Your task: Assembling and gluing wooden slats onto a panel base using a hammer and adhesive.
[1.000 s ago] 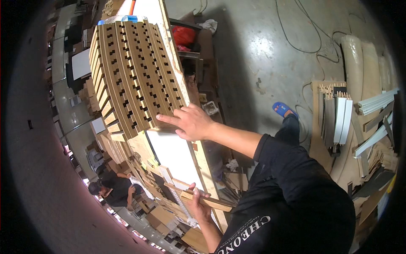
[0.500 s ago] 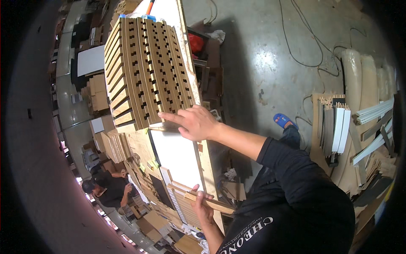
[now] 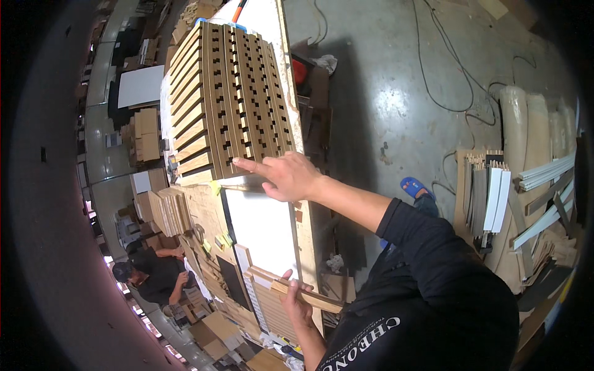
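On the surface (image 3: 306, 260), a stack of slotted strips (image 3: 224, 105) is lying at the far end, a flat panel (image 3: 260, 232) just before it, and a slatted panel (image 3: 272, 307) nearer me, to the left of the length of wood (image 3: 320, 301) I am holding in my left hand (image 3: 298, 304). My right hand (image 3: 291, 176) is hanging at the stack's near edge. To the left a pile of boards (image 3: 170, 212) is sitting beyond a co-worker (image 3: 154, 275), while on the floor (image 3: 371, 123) to the right a bundle of slats (image 3: 494, 195) is lying before some rolls (image 3: 513, 120).
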### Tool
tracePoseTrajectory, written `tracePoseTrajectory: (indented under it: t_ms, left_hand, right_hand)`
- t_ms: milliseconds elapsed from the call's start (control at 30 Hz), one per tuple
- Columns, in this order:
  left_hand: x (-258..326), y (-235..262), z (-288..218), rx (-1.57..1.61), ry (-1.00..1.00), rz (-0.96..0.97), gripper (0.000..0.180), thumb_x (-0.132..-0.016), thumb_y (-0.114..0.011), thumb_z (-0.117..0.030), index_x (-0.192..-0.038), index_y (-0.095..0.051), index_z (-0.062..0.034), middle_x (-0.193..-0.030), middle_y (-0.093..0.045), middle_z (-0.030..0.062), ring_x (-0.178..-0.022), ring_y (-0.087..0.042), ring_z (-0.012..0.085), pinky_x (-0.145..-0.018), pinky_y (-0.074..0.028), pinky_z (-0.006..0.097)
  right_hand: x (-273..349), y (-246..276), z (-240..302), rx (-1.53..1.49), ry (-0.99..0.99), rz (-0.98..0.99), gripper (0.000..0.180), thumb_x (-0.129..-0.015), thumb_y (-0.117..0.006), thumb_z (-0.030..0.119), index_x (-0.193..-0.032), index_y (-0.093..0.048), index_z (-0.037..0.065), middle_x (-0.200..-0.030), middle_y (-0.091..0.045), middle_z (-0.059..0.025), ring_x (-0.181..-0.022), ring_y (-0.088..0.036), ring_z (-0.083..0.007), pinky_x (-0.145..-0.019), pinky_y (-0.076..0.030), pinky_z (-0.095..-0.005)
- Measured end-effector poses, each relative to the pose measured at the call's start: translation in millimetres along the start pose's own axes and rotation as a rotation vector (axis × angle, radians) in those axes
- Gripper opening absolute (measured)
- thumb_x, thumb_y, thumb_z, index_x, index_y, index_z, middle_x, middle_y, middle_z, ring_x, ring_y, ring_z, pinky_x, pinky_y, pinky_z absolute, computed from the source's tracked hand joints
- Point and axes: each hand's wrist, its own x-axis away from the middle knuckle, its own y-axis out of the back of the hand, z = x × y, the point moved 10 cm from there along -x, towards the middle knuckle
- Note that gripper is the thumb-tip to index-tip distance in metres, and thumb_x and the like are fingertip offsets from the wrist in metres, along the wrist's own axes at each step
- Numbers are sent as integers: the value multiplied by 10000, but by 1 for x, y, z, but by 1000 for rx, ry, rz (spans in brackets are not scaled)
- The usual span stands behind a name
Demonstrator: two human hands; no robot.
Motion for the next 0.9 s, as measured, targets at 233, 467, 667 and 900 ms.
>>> tracePoseTrajectory:
  t_ms: [233, 467, 667, 900]
  left_hand:
    - [-4, 6, 0, 90, -15, -14, 378, -831, -576, -111, -1161, -439, 14, -700, -481, 31, -641, -498, 122, -571, -477, 283]
    - [-7, 3, -4, 124, -14, -20, 399, -817, -592, -97, -1162, -430, 19, -689, -496, 47, -599, -508, 153, -576, -486, 297]
    - [-8, -7, -5, 171, -15, -13, 407, -819, -588, -87, -1177, -423, 17, -688, -496, 45, -591, -512, 156, -582, -488, 297]
    - [-10, 20, 8, 289, -20, -52, 376, -815, -583, -70, -1156, -446, 11, -754, -509, 46, -626, -523, 143, -573, -505, 288]
  right_hand:
    - [-4, -4, 5, 35, -34, 77, 770, -723, -579, 181, -1410, -259, 313, -648, -557, -74, -570, -590, -264, -593, -500, -397]
    - [-9, -3, 7, 92, -49, 129, 760, -722, -579, 184, -1404, -266, 311, -681, -560, -82, -583, -590, -271, -597, -501, -396]
    - [-20, 17, 25, 96, 59, 66, 744, -720, -580, 186, -1398, -292, 292, -702, -556, -71, -575, -580, -271, -603, -500, -398]
    - [-37, 13, 48, 176, 135, 38, 685, -709, -563, 183, -1362, -383, 282, -712, -597, -84, -538, -588, -259, -540, -519, -375]
